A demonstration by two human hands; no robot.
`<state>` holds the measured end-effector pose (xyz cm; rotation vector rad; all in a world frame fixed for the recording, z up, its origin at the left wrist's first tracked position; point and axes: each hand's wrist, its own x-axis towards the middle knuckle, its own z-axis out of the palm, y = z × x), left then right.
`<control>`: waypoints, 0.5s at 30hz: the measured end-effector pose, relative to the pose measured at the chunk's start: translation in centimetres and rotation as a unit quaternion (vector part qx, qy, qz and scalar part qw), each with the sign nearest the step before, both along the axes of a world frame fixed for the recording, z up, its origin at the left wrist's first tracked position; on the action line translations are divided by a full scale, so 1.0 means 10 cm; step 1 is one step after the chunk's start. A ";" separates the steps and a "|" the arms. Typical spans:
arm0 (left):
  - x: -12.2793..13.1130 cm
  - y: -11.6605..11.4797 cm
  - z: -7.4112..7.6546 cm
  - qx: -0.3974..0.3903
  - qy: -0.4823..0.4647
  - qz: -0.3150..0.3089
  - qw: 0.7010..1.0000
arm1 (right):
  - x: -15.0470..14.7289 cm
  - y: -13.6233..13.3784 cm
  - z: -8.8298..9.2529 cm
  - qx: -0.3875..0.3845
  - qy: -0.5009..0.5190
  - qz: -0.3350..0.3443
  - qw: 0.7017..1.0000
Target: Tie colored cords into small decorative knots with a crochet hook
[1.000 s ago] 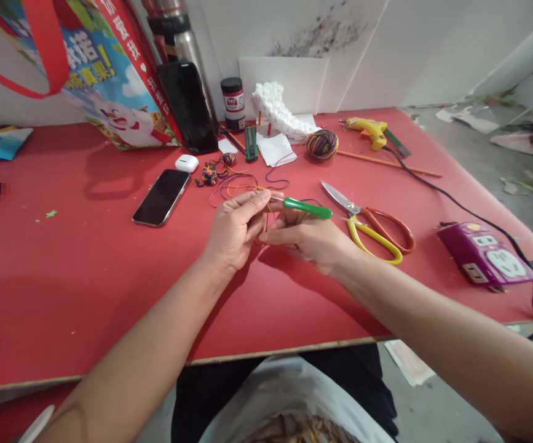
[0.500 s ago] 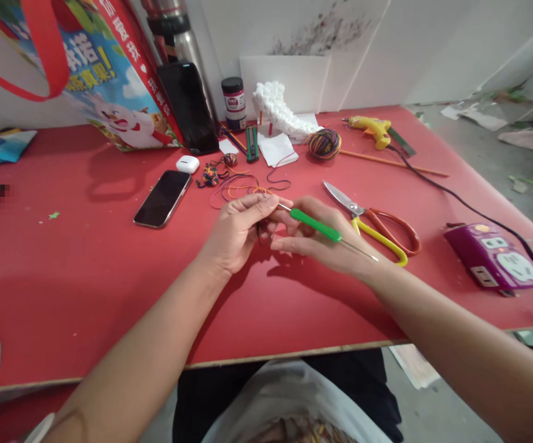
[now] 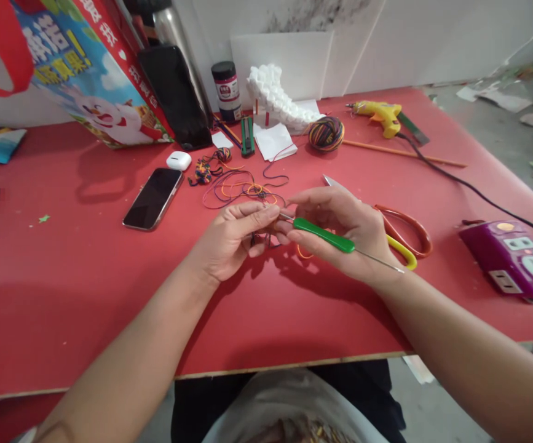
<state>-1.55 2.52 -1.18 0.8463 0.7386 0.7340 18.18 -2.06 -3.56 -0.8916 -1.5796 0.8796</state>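
Note:
My left hand (image 3: 243, 237) is closed in a pinch, thumb over forefinger, on the front end of a green-handled crochet hook (image 3: 324, 235). Dark yarn shows below its fingers; the hook's tip and any stitches there are hidden. My right hand (image 3: 347, 227) is beside it, thumb and forefinger spread apart, fingertips close to the left hand's. Along the right thumb lies the green handle, its bare metal rear end reaching over the wrist. A small loop of orange yarn (image 3: 304, 252) shows under the right thumb. Loose multicoloured yarn (image 3: 233, 187) lies tangled just behind both hands.
Scissors (image 3: 409, 231) lie partly behind my right hand. Farther back are a yarn ball (image 3: 326, 134), a white beaded-looking piece (image 3: 280, 101), a green cutter (image 3: 247, 136) and a yellow glue gun (image 3: 381, 117). A phone (image 3: 153, 199) lies left, a purple power block (image 3: 513, 255) right.
The view has shifted slightly. My right forefinger and thumb have spread wider, and the right hand now covers more of the scissors. The left pinch stays on the hook.

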 end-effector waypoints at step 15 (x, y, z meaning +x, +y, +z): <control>0.02 0.02 -0.03 0.046 -0.053 -0.019 0.997 | -0.05 -0.01 0.05 0.076 -0.057 -0.082 0.992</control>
